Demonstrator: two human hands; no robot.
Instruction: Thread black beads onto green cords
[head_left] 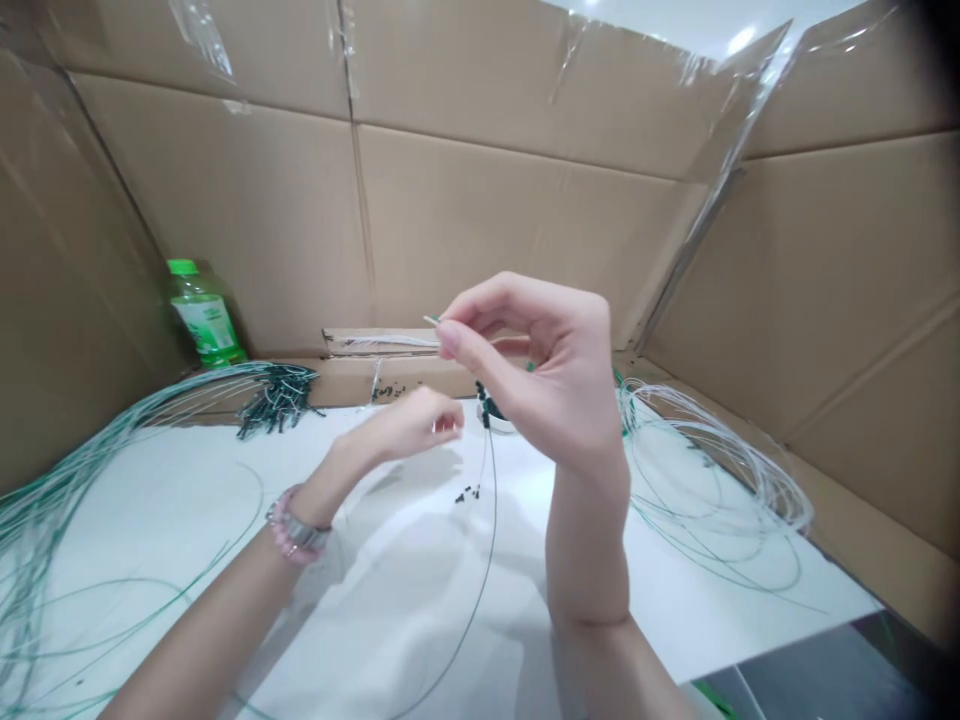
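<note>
My right hand (pixel 555 370) is raised in the middle, its thumb and index finger pinching a thin wire (pixel 430 320) whose pale tip with a bit of green pokes out to the left. Lower down, my left hand (pixel 420 422) hovers over the white sheet (pixel 420 560) with curled fingers; whatever is in them, if anything, is hidden. Between the hands is a short row of small black pieces (pixel 484 408), with a dark green wire (pixel 493 520) curving down from it toward me. Several tiny black pieces (pixel 468 494) lie on the sheet beneath.
At left, a bundle of green and white wires (pixel 150 400) ends in a cluster of black tips (pixel 279 398). Coiled wires (pixel 720 450) lie at right. A green bottle (pixel 206 320) stands back left. Cardboard walls (pixel 480 200) enclose the sheet; loose black bits (pixel 390 390) lie behind.
</note>
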